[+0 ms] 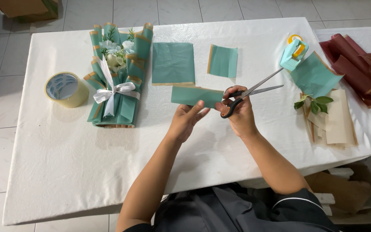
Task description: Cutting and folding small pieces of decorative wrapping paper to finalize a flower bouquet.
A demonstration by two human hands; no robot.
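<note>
Left hand [185, 120] is pinching one teal paper strip [196, 95] by its near edge, fingers closed on it, lifting it just above the white table [65, 163]. Right hand [238, 112] is gripping one pair of black-handled scissors [250, 92], fingers through the loops, blades parted and pointing away to the right; the handles are sitting at the strip's right end, just beside the paper.

Just beyond the hands, two more teal paper pieces are lying flat: a larger square [173, 63] and a smaller one [223, 61] to its right. Far left of the left hand, one finished bouquet [116, 73] wrapped in teal paper with a white ribbon bow is lying on the table, and one roll of clear tape [66, 89] is sitting further left. Right of the right hand: one teal tape dispenser [293, 53], one loose teal sheet [315, 76], one leafy sprig [314, 102], a small stack of beige paper [338, 118]. Dark red wrapping paper [357, 68] is piling at the far right; count unclear.
</note>
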